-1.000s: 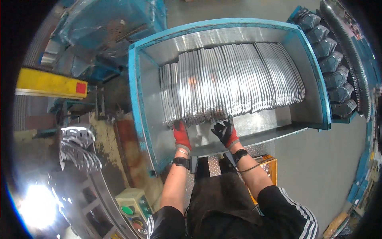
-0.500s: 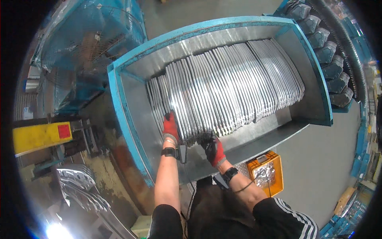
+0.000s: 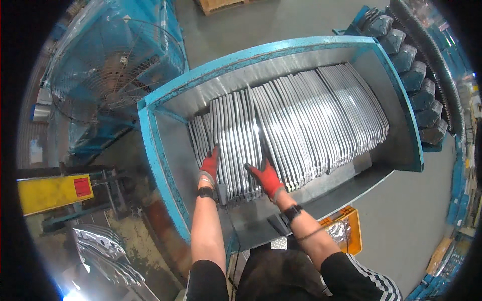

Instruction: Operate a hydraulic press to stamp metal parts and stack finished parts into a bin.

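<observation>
A large blue-framed metal bin [image 3: 261, 50] holds a long row of thin, shiny metal panels [image 3: 306, 125] standing on edge, packed side by side. Both my hands wear red and black gloves. My left hand [image 3: 210, 164] presses against the left side of a group of panels [image 3: 235, 145] in the left part of the row, its fingertips tucked beside them. On that group's other side, my right hand [image 3: 267, 179] has its fingers in a dark gap and its thumb across the near edges. The group is held between both hands. Some fingertips are hidden among the panels.
An orange crate [image 3: 355, 231] with shiny pieces stands beyond the bin's near side. A fan [image 3: 115, 75] and plastic-wrapped blue shapes are at upper left. A yellow block [image 3: 55, 194] and stacked metal parts [image 3: 103, 243] lie left; dark metal parts [image 3: 414, 80] line a rack at right.
My right hand has moved from the panels' near edges into a gap that has opened in the row. My left hand has shifted slightly left and nearer. The whole view has tilted up somewhat.
</observation>
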A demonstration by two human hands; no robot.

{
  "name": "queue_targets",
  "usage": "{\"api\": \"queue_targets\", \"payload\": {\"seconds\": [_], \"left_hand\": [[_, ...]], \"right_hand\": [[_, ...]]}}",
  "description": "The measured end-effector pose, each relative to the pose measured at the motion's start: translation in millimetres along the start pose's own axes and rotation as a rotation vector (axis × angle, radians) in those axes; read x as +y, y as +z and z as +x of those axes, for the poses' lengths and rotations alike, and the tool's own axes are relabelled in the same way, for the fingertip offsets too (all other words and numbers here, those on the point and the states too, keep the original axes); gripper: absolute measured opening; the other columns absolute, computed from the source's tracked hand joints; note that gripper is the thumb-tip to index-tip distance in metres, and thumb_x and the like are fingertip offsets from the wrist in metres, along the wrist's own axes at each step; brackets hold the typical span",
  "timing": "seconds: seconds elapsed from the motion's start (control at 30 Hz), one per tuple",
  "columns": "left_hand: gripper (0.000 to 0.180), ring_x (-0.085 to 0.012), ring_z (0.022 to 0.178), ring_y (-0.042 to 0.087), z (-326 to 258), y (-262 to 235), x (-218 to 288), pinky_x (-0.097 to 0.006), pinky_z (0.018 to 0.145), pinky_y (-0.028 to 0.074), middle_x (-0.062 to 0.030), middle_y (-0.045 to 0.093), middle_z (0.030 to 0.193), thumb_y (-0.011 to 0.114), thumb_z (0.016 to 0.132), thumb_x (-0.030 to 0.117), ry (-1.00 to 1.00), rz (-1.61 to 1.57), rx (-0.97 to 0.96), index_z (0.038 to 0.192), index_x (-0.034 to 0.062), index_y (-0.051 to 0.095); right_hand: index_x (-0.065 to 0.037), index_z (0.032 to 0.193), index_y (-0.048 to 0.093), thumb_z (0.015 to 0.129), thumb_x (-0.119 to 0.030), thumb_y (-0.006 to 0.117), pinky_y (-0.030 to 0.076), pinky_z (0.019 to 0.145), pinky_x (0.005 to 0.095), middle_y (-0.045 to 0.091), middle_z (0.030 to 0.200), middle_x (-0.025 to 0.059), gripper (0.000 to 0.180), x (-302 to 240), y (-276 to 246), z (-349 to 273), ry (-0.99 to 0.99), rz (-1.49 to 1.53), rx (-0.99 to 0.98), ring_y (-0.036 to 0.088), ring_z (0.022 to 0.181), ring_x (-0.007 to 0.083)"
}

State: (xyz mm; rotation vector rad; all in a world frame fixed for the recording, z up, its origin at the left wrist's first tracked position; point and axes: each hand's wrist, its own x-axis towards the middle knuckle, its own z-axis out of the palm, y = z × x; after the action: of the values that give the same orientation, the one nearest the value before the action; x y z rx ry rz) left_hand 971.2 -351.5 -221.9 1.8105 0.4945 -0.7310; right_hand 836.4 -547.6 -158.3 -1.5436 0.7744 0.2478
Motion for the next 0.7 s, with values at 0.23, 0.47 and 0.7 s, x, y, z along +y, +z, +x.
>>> {"api": "queue_targets", "payload": {"seconds": [0.23,0.47,0.7], "left_hand": [[0.083,-0.0260,0.120,0.053,20.5,-2.7,-18.1,-0.034,0.104,0.039,-0.0161,0.055,0.133,0.072,0.081,0.047,0.153,-0.133,-0.098,0.138,-0.0064,0.043],[0.064,-0.0217,0.099,0.063,-87.0,11.9,-31.7,-0.037,0.088,0.051,-0.0101,0.063,0.117,0.074,0.082,0.032,-0.047,-0.276,-0.114,0.133,0.0017,0.050],[0.071,-0.0216,0.120,0.053,-202.3,24.2,-142.0,-0.036,0.104,0.038,-0.0113,0.053,0.134,0.058,0.092,0.044,-0.083,-0.538,-0.066,0.143,0.0009,0.037]], "right_hand": [[0.009,0.129,0.044,0.065,-0.041,0.085,0.047,0.096,0.0410,0.060,0.120,0.0285,0.091,3.1,19.6,33.5,-0.162,-0.125,0.039,0.059,0.113,0.0388],[0.009,0.134,0.038,0.066,-0.043,0.083,0.046,0.098,0.0421,0.058,0.123,0.0294,0.096,39.9,11.5,-42.4,-0.069,-0.167,0.077,0.057,0.116,0.0402],[0.007,0.124,0.051,0.069,-0.031,0.087,0.050,0.092,0.0356,0.065,0.117,0.0194,0.076,14.6,-73.0,-140.4,0.148,0.040,-0.193,0.063,0.105,0.0248]]}}
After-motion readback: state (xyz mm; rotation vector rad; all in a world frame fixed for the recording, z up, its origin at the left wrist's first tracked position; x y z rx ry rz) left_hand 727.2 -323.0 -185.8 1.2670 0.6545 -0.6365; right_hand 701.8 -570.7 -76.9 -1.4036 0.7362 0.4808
